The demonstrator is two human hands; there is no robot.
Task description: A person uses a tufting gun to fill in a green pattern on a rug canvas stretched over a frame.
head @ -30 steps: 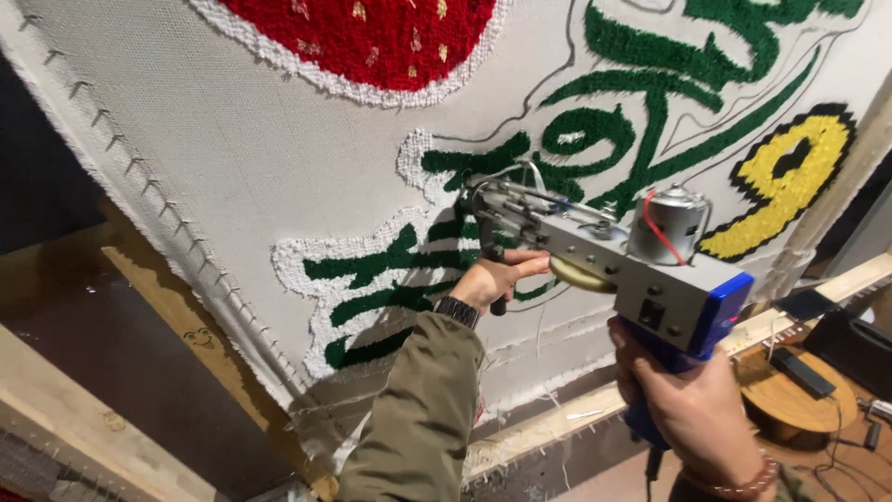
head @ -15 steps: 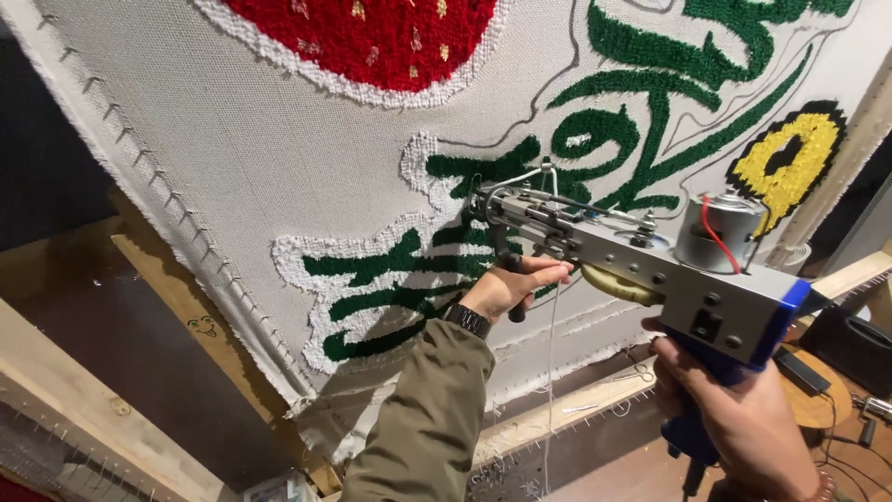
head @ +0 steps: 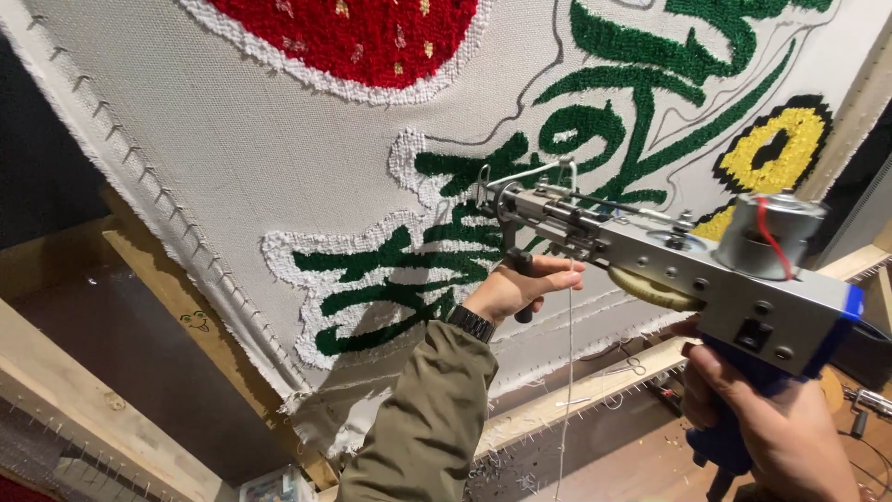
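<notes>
wood frame (head: pixel 177 316): pale beams on the far left, slanting down; rows of small nails grip the cloth edge.
backing cloth (head: pixel 232 158): off-white woven sheet stretched on the frame. Taut and springy, by the look of it, with a loose fold hanging at the bottom edge.
red patch (head: pixel 372 37): tufted pile with a white border, top centre.
green tufting (head: pixel 409 270): thick green strokes outlined in white, mid-cloth, directly ahead of the tool's nose.
left hand (head: pixel 516 288): olive sleeve, dark wristwatch; fingers clenched round the short dark front grip under the tool's nose.
white yarn (head: pixel 569 372): thin strand hanging down from the tool, slack; soft, probably snags easily.
tufting gun (head: pixel 669 260): grey metal body, needle end touching or just off the cloth near the green strokes, can't tell which. Round motor on top at the rear, blue handle below. Looks rigid, heavy and rear-weighted; best held two-handed, front grip plus rear handle, clear of the needle and moving parts.
yellow patch (head: pixel 771 153): tufted ring edged in black, upper right.
right hand (head: pixel 780 437): wrapped tight round the blue rear handle, lower right.
</notes>
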